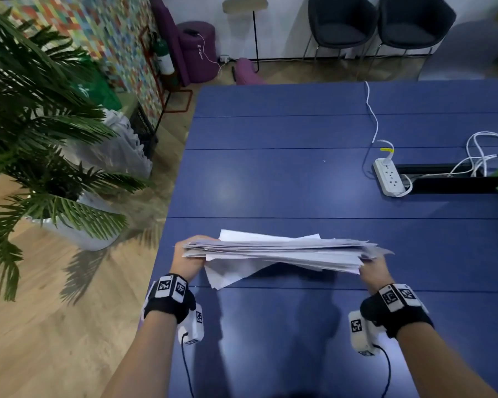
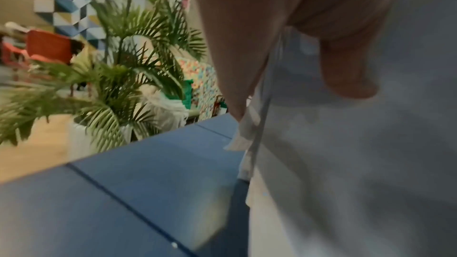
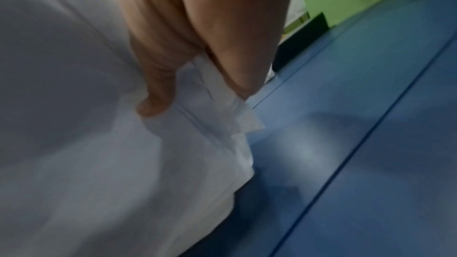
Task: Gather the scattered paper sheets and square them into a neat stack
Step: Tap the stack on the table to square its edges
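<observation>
A thick, uneven stack of white paper sheets [image 1: 273, 252] stands on edge above the near part of the blue table [image 1: 270, 173], held between both hands. My left hand [image 1: 191, 255] grips its left end, thumb on the near face. My right hand [image 1: 370, 264] grips the right end. Several corners stick out at the bottom left and the top. In the left wrist view the paper stack [image 2: 346, 163] fills the right side, pinched by my left hand [image 2: 291, 69]. In the right wrist view my right hand [image 3: 197, 69] pinches the ragged edge of the paper stack [image 3: 99, 144].
A white power strip [image 1: 388, 179] with cables [image 1: 483, 150] lies beside a black cable slot at the table's right. A potted palm [image 1: 41, 133] stands on the wooden floor left of the table. Dark chairs [image 1: 380, 27] line the far wall.
</observation>
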`<state>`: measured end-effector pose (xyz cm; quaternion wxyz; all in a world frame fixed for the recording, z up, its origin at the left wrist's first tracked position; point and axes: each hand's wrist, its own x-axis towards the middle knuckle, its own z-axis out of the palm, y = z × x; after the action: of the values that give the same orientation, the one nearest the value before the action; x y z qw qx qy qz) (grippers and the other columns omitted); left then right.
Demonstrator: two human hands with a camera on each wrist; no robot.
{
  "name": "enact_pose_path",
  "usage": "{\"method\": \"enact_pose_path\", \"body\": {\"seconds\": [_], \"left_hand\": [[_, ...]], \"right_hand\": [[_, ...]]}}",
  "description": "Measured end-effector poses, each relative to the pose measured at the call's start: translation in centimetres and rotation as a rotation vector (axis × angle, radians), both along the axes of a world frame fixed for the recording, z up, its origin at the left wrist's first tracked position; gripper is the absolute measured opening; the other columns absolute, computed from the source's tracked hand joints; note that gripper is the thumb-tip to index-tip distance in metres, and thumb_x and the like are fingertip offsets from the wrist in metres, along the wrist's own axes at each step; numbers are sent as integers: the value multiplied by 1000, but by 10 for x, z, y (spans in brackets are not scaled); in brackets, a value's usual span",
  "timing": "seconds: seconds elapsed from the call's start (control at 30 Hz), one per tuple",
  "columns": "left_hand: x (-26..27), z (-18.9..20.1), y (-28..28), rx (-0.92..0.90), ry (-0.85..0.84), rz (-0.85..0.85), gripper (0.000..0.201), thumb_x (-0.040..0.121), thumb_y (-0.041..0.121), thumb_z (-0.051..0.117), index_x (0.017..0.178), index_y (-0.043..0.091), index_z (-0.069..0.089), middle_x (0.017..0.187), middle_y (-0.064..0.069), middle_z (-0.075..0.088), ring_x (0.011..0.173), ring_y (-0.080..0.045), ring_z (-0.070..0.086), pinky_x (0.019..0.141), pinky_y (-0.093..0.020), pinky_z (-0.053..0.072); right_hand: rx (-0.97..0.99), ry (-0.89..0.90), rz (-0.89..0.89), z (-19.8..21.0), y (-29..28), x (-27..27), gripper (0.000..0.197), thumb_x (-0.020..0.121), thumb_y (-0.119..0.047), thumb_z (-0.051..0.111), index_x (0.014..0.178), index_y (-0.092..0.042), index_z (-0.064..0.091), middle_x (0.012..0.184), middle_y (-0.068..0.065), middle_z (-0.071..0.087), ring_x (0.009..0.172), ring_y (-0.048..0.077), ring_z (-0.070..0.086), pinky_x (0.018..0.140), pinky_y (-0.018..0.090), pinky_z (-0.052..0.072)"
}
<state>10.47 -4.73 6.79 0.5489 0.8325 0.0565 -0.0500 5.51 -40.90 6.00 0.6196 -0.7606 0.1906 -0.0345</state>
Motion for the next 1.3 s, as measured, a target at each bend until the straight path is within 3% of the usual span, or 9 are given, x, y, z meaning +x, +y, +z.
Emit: {"method": "enact_pose_path", "body": {"seconds": [0.13,0.23,0.33,0.43,0.5,0.63,0.87,1.13,1.3], "left_hand": [[6,2,-4,-106,51,259,24,70,0,77,89,6,64,89,-8,69,82,-16,67,79,-32,49],[11,30,-13,-199,-89,368,24,74,1,74,94,2,61,93,-1,66,75,-4,66,71,-23,51],[10,49,-28,-281,-227,375,16,78,0,69,92,7,64,88,10,64,66,15,61,67,-6,50],[2,34,-48,-222,-140,397,8,82,3,67,79,4,59,79,0,62,65,-3,59,64,-21,49],[-1,16,-56,-196,-65,376,10,84,3,64,83,-6,63,85,-12,66,77,-14,58,72,-34,52],[0,5,-57,-229,-20,404,12,84,2,63,94,-5,66,94,-13,66,87,-18,59,68,-21,47],[-6,21,-39,-347,-86,370,13,83,7,66,82,19,66,81,10,69,69,2,66,63,-14,52],[-7,-2,-33,-327,105,313,31,65,-8,77,78,17,65,69,13,70,58,8,66,56,-8,52],[-2,11,-42,-335,-12,321,17,74,-4,72,82,10,67,63,18,70,60,10,65,60,-6,50]], "right_hand": [[42,-62,-117,12,11,12,26,74,18,66,72,-8,64,73,9,69,54,-4,60,54,10,46],[207,-139,-151,38,14,11,20,75,5,71,74,-14,65,63,-9,72,57,0,66,58,17,55],[174,-192,-110,46,18,4,17,77,-1,72,64,-10,64,55,2,69,51,8,65,61,20,55],[69,-80,-110,16,25,-1,17,77,0,72,69,-12,65,59,-9,70,62,2,65,63,21,53],[19,-23,-153,-5,31,1,8,78,-7,74,75,-6,66,69,-2,70,77,21,68,71,33,53],[-23,-9,-283,-12,35,18,15,78,-16,74,79,-3,68,81,12,69,86,32,69,78,45,56],[131,-160,-178,19,17,6,6,78,-7,73,81,-11,70,64,-15,73,62,-2,67,57,14,53],[269,1,-166,-16,16,4,38,56,-11,86,90,-17,70,81,-8,76,78,13,70,70,25,58],[327,-115,-228,6,24,12,30,67,-4,80,94,-10,70,74,-11,75,71,11,70,60,19,56]]}}
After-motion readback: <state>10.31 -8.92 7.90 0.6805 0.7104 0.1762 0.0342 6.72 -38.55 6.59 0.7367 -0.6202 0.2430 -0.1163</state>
